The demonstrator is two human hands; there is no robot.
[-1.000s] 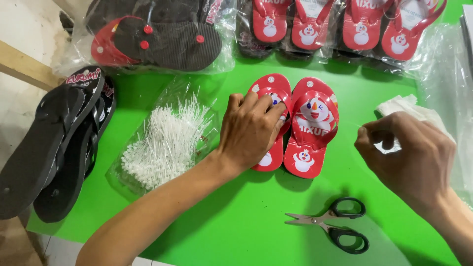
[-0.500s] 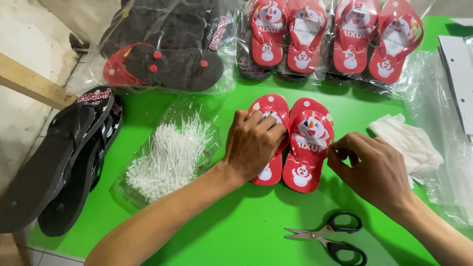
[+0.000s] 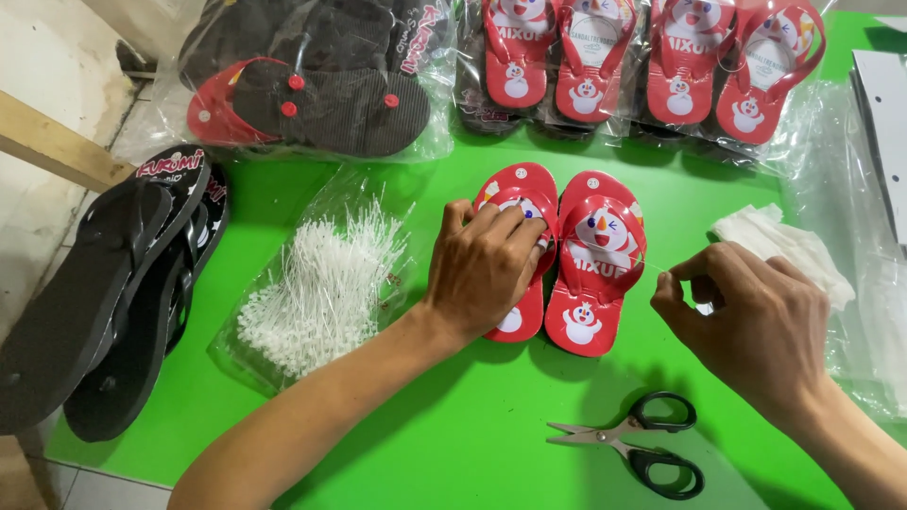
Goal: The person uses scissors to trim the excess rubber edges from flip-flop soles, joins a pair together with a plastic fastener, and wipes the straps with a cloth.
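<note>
Two small red flip-flops with snowman prints lie side by side on the green table. My left hand rests on the left flip-flop, its fingers gripping the strap. The right flip-flop lies uncovered beside it. My right hand hovers just right of that pair with thumb and forefinger pinched on a thin white plastic tie whose tip reaches the right flip-flop's strap.
A clear bag of white plastic ties lies left of my left hand. Black-handled scissors lie near the front. Black flip-flops sit at left; bagged red and black pairs line the back. White cloth lies at right.
My right hand has come down and left from beside the white cloth to the right flip-flop's strap, pinching a tie. My left hand has stayed on the left flip-flop.
</note>
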